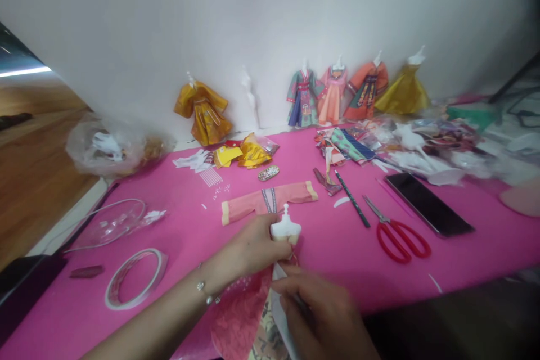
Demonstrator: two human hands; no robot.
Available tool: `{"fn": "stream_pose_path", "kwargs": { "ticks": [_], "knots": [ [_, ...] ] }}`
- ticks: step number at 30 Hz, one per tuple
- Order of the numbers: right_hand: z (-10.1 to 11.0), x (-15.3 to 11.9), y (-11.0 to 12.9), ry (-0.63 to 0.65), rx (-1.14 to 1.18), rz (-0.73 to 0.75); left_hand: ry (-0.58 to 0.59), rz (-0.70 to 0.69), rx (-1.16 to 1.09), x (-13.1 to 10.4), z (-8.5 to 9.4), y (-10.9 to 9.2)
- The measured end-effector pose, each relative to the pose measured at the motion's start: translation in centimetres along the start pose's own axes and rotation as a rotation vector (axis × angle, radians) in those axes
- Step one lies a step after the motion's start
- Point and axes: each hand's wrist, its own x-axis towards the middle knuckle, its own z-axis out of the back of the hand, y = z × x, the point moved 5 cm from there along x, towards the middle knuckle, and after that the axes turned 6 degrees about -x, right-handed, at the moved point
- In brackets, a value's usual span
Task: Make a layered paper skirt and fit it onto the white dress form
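Note:
My left hand [253, 244] is closed round the upper body of a white doll form [286, 229], whose neck and shoulders stick out above my fingers. Below it hangs a coral-pink patterned skirt [240, 315] with a pale floral panel [265, 329]. My right hand [316, 304] pinches the whitish edge of the fabric [282, 315] close under the left hand. Just beyond the doll lies a small pink jacket [244, 206] with cream cuffs and a patterned collar, spread flat. The skirt's lower end runs out of view.
Red-handled scissors [403, 239], a phone [429, 204] and a dark pencil [352, 199] lie to the right. A tape roll [135, 279] and a cable [122, 242] are at left. Dressed doll forms [304, 98] lean against the wall, with fabric scraps [350, 145] before them.

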Motion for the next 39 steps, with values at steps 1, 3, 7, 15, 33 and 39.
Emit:
{"fn": "stream_pose_path", "kwargs": {
  "ticks": [1, 3, 7, 15, 33, 39],
  "knots": [
    [0.1, 0.0, -0.1, -0.006, 0.014, -0.009, 0.021, 0.001, -0.021, 0.0, -0.1, 0.0],
    [0.6, 0.0, -0.4, -0.013, 0.080, -0.062, 0.066, 0.005, -0.070, -0.1, -0.3, 0.1],
    [2.4, 0.2, -1.5, -0.071, 0.308, -0.324, 0.022, 0.043, -0.113, -0.3, 0.2, 0.5],
    [5.1, 0.2, -5.7, -0.200, 0.724, -0.700, 0.035, 0.011, -0.216, -0.1, 0.4, 1.6],
    [7.4, 2.4, -7.2, -0.285, -0.345, -0.161, 0.135, -0.066, -0.340, 0.8, 0.0, 1.4],
    [3.3, 3.3, -5.0, 0.025, -0.269, -0.117, 0.043, -0.032, -0.303, 1.9, 0.3, 2.6]
  ]
}}
